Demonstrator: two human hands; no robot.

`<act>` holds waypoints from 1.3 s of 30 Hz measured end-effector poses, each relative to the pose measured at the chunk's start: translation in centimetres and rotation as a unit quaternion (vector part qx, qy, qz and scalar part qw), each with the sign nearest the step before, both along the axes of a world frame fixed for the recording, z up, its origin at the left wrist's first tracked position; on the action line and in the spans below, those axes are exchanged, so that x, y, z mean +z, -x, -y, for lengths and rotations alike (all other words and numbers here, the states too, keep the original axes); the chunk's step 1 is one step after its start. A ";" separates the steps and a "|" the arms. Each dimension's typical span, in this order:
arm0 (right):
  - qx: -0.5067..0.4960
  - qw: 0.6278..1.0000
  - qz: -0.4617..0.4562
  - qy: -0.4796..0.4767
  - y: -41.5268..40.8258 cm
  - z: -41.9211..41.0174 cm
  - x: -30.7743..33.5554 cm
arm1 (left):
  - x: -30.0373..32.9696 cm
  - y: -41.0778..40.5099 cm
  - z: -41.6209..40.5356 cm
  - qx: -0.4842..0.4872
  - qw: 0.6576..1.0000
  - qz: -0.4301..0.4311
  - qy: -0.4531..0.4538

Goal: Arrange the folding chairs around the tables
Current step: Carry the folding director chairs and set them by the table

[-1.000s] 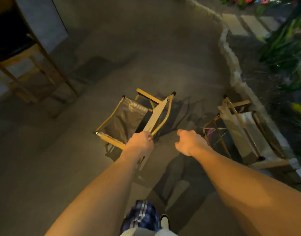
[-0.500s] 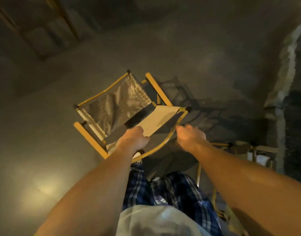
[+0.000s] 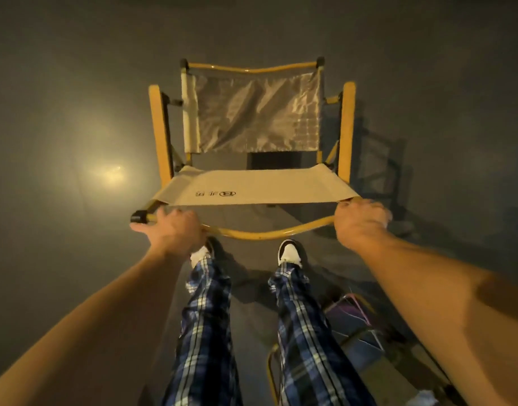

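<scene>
A yellow-framed folding chair (image 3: 257,183) stands unfolded in front of me, its beige backrest band nearest and its grey mesh seat beyond. My left hand (image 3: 171,232) grips the left end of the curved yellow top rail. My right hand (image 3: 358,221) grips the rail's right end, at the corner of the beige band. Both arms reach forward over my legs in blue plaid trousers. No table is in view.
Another folded chair (image 3: 357,332) with a yellow frame lies on the ground at the lower right, beside my right leg. The ground is dark pavement, with a bright light reflection (image 3: 111,171) at the left.
The chair has spread from partly folded to fully open and now faces squarely away from me. My hands have moved apart to the two ends of the top rail. My view has tilted downward.
</scene>
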State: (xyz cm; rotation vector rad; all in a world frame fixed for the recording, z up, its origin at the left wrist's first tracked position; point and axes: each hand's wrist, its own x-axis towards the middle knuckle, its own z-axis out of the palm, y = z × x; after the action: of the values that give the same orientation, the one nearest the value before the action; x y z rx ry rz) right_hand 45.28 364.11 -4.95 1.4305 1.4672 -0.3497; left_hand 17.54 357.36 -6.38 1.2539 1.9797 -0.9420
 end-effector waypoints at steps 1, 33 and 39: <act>0.005 1.000 -0.001 -0.003 -0.2 0.0 -0.7 | -0.5 -0.2 0.3 -0.003 1.000 -0.009 -0.019; 0.567 0.821 -0.060 -0.016 33.7 20.4 0.1 | 2.2 9.5 43.1 0.608 0.794 0.018 0.012; 0.701 0.710 -0.066 -0.006 36.8 27.7 -0.3 | 1.7 3.0 50.3 0.733 0.680 0.025 -0.004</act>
State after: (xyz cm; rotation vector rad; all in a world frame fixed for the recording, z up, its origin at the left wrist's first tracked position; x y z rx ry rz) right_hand 8.43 336.44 -5.29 -0.0289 2.2143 0.5429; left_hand 14.58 307.08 -4.65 -0.5251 2.0663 -0.0124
